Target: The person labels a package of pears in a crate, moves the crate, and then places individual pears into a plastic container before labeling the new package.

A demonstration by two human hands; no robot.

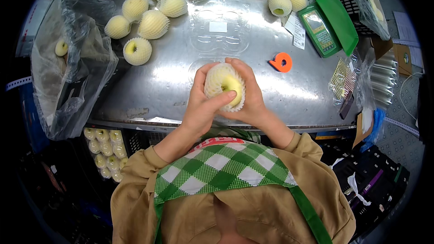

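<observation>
Between my two hands sits a pale yellow-green apple [233, 86] in a white foam net sleeve [214, 80]. My left hand [205, 103] cups it from the left, its thumb lying across the bare top near the stem hollow. Around the right side curl the fingers of my right hand [249, 95]. Just beyond, a clear plastic clamshell tray [220, 42] with a white label [218, 26] lies open on the metal table [162, 84]. Part of the tray is hidden behind my hands.
Several sleeved apples [153, 24] lie at the left, with another group [279, 5] at the far right. An orange tape dispenser [282, 62] and a green-cased electronic scale [320, 30] stand on the right. A plastic-lined crate [73, 64] borders the left edge; packed apples [106, 147] sit below.
</observation>
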